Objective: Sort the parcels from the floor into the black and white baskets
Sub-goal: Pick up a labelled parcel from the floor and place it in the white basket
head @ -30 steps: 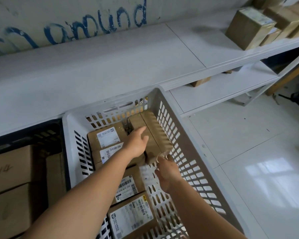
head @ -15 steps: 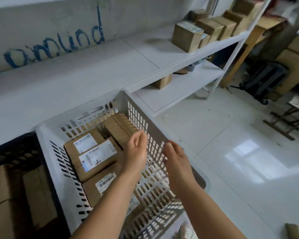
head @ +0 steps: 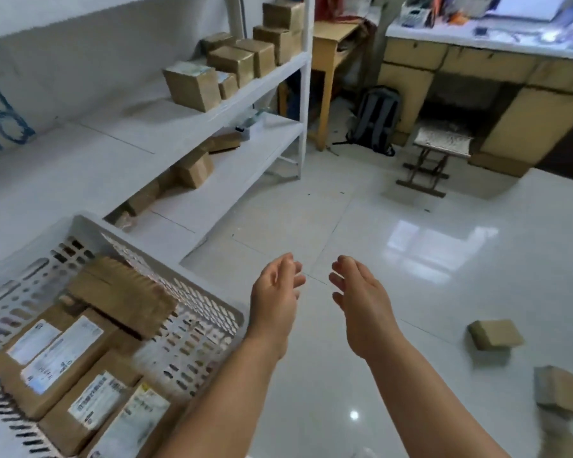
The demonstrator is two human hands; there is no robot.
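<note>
The white basket (head: 209, 309) sits at the lower left, holding several brown parcels with white labels (head: 57, 355). A ribbed cardboard parcel (head: 119, 292) lies tilted against its far right wall. My left hand (head: 275, 299) and my right hand (head: 361, 302) hover side by side over the bare floor, just right of the basket, both empty with fingers apart. Two brown parcels lie on the floor at the right: a small one (head: 495, 333) and another (head: 559, 390) at the frame's edge. The black basket is out of view.
A white two-level shelf (head: 245, 94) with several cardboard boxes (head: 192, 84) runs along the left wall. Further back stand a wooden table (head: 331, 38), a grey backpack (head: 376, 120), a folding stool (head: 439, 143) and a yellow counter (head: 526, 104). Glossy white floor tiles (head: 411, 259) spread ahead.
Both hands let go of the ribbed parcel in the white basket and drew out to the right over the floor. The view swung right, showing floor parcels.
</note>
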